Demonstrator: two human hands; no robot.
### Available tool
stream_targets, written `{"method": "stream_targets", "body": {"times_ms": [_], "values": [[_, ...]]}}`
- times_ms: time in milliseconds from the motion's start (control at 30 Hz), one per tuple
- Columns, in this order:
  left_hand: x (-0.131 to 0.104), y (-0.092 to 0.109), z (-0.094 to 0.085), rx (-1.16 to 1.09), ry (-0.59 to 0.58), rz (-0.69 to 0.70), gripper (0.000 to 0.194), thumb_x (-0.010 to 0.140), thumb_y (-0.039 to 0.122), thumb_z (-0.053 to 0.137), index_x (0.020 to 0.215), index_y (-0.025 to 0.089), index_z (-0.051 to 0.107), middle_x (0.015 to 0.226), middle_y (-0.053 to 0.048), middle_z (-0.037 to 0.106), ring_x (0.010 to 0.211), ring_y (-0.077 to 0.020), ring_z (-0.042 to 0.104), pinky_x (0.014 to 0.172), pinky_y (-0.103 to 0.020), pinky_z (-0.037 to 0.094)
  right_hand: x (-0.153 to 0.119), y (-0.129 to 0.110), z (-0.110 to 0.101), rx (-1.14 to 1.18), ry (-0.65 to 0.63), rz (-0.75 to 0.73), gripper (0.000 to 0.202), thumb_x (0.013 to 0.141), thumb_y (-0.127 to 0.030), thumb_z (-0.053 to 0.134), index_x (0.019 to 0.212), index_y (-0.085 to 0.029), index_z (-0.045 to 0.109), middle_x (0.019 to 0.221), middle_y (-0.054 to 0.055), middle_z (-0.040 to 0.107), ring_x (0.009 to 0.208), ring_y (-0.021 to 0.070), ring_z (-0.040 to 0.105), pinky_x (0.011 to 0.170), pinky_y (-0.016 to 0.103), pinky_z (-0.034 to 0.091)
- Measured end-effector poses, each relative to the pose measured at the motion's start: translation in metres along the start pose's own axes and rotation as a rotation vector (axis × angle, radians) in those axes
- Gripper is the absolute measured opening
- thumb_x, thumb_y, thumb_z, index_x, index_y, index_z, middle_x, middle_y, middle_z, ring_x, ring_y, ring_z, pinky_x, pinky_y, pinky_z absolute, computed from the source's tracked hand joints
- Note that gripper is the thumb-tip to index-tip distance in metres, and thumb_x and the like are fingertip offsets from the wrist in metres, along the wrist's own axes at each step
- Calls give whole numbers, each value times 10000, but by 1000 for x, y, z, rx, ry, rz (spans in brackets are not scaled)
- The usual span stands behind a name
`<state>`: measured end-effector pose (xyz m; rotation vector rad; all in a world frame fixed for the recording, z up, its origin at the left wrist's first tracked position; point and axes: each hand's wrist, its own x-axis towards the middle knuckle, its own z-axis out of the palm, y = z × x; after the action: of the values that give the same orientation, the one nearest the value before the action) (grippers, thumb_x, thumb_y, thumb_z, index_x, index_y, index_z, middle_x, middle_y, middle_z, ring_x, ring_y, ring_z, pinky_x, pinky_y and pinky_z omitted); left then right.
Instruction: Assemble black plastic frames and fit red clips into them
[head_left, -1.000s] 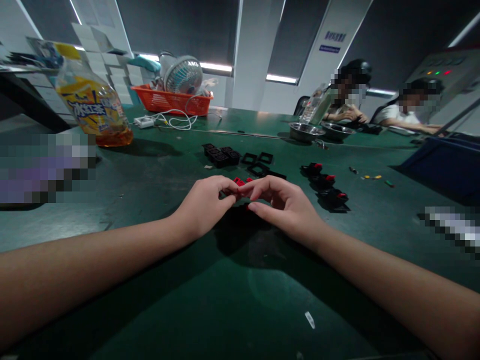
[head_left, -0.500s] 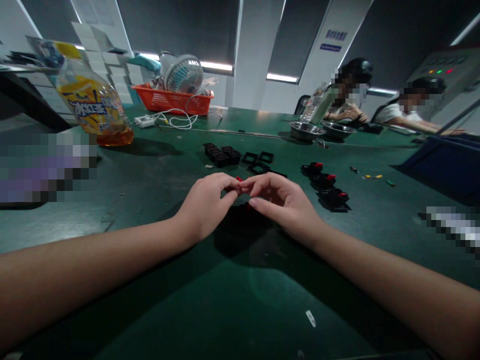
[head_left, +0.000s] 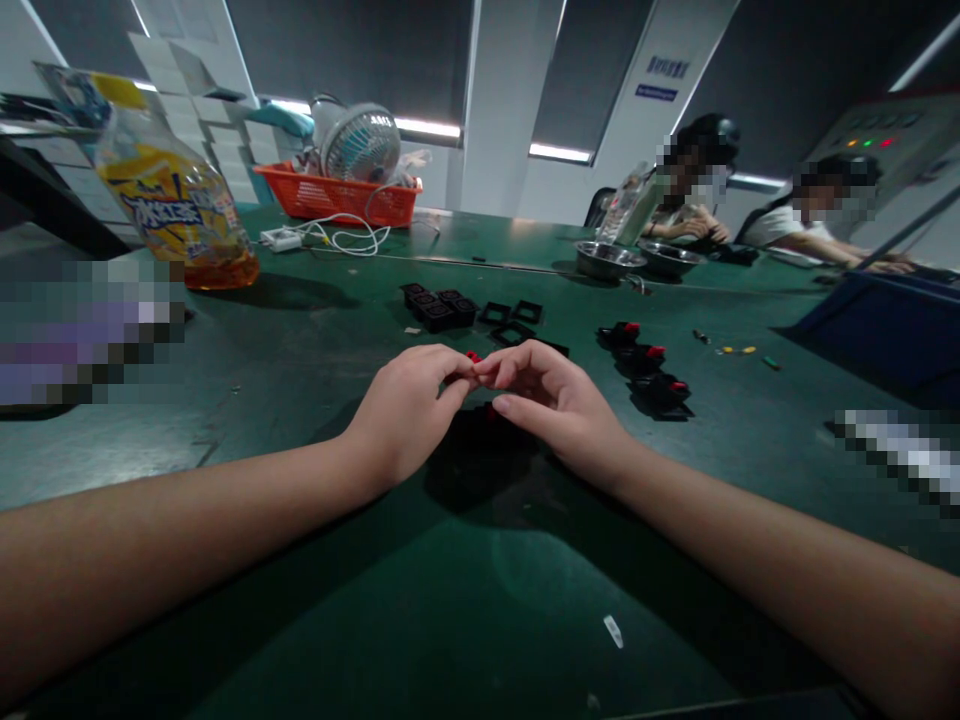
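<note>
My left hand (head_left: 412, 405) and my right hand (head_left: 551, 395) meet at the fingertips over the green table (head_left: 465, 620). A small red piece (head_left: 472, 357) shows at the left fingertips, pinched there. The right hand's fingers are curved, the index fingertip touching the left fingers; whether it grips anything is hidden. Below the hands is a dark part (head_left: 487, 435) with a bit of red, mostly in shadow. Beyond the hands lie joined black blocks (head_left: 439, 307) and square black frames (head_left: 512, 333). Black parts with red pieces (head_left: 640, 357) form a row to the right.
An orange drink bottle (head_left: 176, 200) stands at the left, near a red basket (head_left: 341, 195) with a fan and white cables. Metal bowls (head_left: 609, 260) are at the back right, with two people beyond. A blue bin (head_left: 885, 330) and small coloured bits (head_left: 737, 350) are at the right.
The whole view has shifted slightly, so objects appear a little further left. My hands keep nearly the same pose, fingertips together.
</note>
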<state>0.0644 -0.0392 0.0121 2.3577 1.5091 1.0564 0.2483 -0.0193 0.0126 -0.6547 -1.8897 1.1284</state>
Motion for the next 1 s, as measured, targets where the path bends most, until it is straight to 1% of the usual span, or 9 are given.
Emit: {"method": "stream_targets", "body": {"times_ms": [233,333,467,567,667,733,833,900,1000], "values": [[0,0,1,14,0,-5,161,884,154,553,879,165,713,956,-57,751,929,-232,668,866,-366,495,0,3,0,17,-13,-16,138,792,-144,647,809,-207,525,1022,42,643,1041,187,618,960,361,477],[0,-1,1,22,3,-9,165,879,134,551,874,159,713,950,-60,750,926,-235,669,858,-367,497,0,3,-1,24,-18,-19,120,794,-139,649,857,-202,569,1024,40,649,1034,184,624,970,362,479],[1,-3,1,24,-17,21,170,873,110,549,902,147,713,955,-65,747,919,-229,667,860,-363,499,-3,-1,-2,19,-30,-11,132,811,-146,656,931,-193,624,1015,38,682,1002,174,651,960,352,490],[2,-5,1,33,-33,48,170,865,102,556,917,140,714,947,-67,741,914,-228,663,846,-358,500,-5,-3,-3,-52,2,-11,134,827,-172,665,961,-182,656,986,40,704,956,170,667,895,326,511],[1,-7,-1,28,-57,42,139,864,138,580,892,149,716,926,-59,739,896,-227,664,834,-355,498,-5,-3,-4,-197,42,-16,110,814,-180,674,924,-170,681,915,31,698,874,164,659,818,308,511],[0,-8,-2,15,-70,16,130,869,178,586,876,157,715,906,-53,736,875,-225,666,824,-355,496,-4,-2,-4,-257,53,18,83,803,-184,671,883,-164,686,858,23,687,818,160,647,761,299,504],[-4,-6,-4,-7,-123,-4,172,882,206,547,893,155,711,910,-60,731,875,-230,663,811,-360,494,-1,-1,-4,-251,32,104,83,791,-217,675,849,-158,685,807,16,680,749,152,630,679,285,486],[-6,-4,-5,-28,-189,-1,215,899,234,509,917,148,705,921,-70,729,887,-236,658,820,-371,493,0,-1,-5,-233,12,150,94,784,-227,678,846,-157,686,795,13,679,727,147,622,655,279,476],[-9,-2,-6,-42,-253,0,268,911,330,509,955,146,699,957,-84,724,930,-257,643,861,-404,484,2,-2,-5,-205,-6,205,90,771,-208,667,845,-159,683,789,8,683,722,146,625,657,278,474]]}}
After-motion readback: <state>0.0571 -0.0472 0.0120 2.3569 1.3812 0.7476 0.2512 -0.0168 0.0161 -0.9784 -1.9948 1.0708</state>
